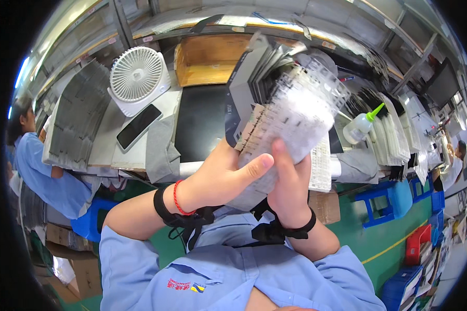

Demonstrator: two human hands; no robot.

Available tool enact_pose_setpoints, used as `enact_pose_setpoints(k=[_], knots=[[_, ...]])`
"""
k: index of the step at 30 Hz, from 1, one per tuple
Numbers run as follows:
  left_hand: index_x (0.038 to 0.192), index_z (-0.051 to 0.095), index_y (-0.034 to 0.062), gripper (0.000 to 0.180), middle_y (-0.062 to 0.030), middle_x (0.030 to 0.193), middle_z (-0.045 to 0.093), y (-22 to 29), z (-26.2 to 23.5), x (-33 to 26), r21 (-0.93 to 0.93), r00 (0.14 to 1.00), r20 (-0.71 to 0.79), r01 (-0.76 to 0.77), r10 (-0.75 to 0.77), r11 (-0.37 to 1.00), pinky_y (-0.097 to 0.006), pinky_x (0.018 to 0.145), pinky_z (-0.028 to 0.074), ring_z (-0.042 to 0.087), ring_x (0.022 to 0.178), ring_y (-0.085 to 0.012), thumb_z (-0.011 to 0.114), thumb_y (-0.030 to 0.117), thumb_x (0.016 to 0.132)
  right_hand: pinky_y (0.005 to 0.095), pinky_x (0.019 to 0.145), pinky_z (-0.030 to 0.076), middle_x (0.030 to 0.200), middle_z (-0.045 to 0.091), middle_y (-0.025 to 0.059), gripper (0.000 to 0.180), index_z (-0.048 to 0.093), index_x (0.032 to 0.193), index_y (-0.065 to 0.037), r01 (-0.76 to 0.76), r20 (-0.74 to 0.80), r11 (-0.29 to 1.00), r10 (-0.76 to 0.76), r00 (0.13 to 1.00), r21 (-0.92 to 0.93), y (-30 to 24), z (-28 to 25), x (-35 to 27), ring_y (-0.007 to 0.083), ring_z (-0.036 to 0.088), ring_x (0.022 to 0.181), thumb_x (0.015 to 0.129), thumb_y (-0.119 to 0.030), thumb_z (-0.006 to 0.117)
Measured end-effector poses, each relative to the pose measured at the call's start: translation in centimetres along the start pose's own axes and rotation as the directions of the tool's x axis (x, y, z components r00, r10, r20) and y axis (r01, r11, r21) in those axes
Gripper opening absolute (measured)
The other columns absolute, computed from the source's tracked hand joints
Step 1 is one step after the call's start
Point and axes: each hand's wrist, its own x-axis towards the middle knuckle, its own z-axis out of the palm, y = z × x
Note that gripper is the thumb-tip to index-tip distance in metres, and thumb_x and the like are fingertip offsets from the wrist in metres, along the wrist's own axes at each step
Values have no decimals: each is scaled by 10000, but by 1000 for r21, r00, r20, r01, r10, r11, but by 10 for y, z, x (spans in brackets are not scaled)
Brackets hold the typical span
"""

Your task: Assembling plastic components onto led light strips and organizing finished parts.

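Near the centre of the frame, you have a pale stack of perforated sheets (298, 122) pinched between both hands; it slants toward the upper right, its top end blurred. Your left hand (213, 179), a red cord (178, 199) around its wrist, grips the stack's left edge, thumb along the front face. Your right hand (289, 189) clasps the lower right side, thumb pressed on that same face, near the other thumb. Dark grey sheets (249, 85) spread out just beyond the stack at upper centre; you cannot tell whether your left fingers hold them too.

Left of the stack, a black mat (200, 124) lies on the tabletop (102, 145). At upper left stands a white desk fan (137, 75), with a dark phone (139, 127) just below it. A green-nozzled bottle (358, 129) stands right of the stack, beside piled sheets (392, 132).
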Motion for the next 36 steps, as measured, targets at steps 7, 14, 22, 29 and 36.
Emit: enact_pose_setpoints(k=[7,14,22,29,36], knots=[[1276,459,-4,516,-112,1239,554,-1,0,27,41,991,132,1,-6,999,-344,958,418,527,1117,-186,690,85,823,359,1018,352,1341,390,146,884,168,1424,-2,206,89,971,-196,977,-123,-22,-11,-2,213,421,1215,824,-362,708],[1307,437,6,635,-72,1218,569,-26,8,11,-318,989,121,122,-88,940,-343,950,435,540,1110,-164,758,162,781,377,976,379,1400,290,208,1113,34,1457,-2,418,165,873,-387,907,-252,-85,-14,29,292,385,1245,741,-485,736],[1421,296,43,1008,-109,1338,477,-99,31,-49,-756,844,528,519,-96,400,-409,999,426,514,1184,-225,610,700,723,370,988,373,1235,530,192,600,516,1248,10,598,682,534,-54,729,-597,-90,-12,37,284,503,1157,804,-354,688],[1316,424,35,1101,-177,1120,561,-92,46,-67,-747,882,461,447,-100,492,-378,759,529,613,926,-279,473,885,619,369,957,413,1112,607,175,484,611,1095,30,615,759,551,53,649,-565,-87,7,20,283,564,1080,741,-277,733],[1451,266,91,866,-112,1399,413,-120,23,-86,-692,842,510,523,-175,498,-392,1042,381,445,1259,-223,532,635,832,364,972,403,1166,587,179,586,568,1174,28,650,771,488,81,632,-583,-77,30,2,287,558,1110,703,-263,759]])
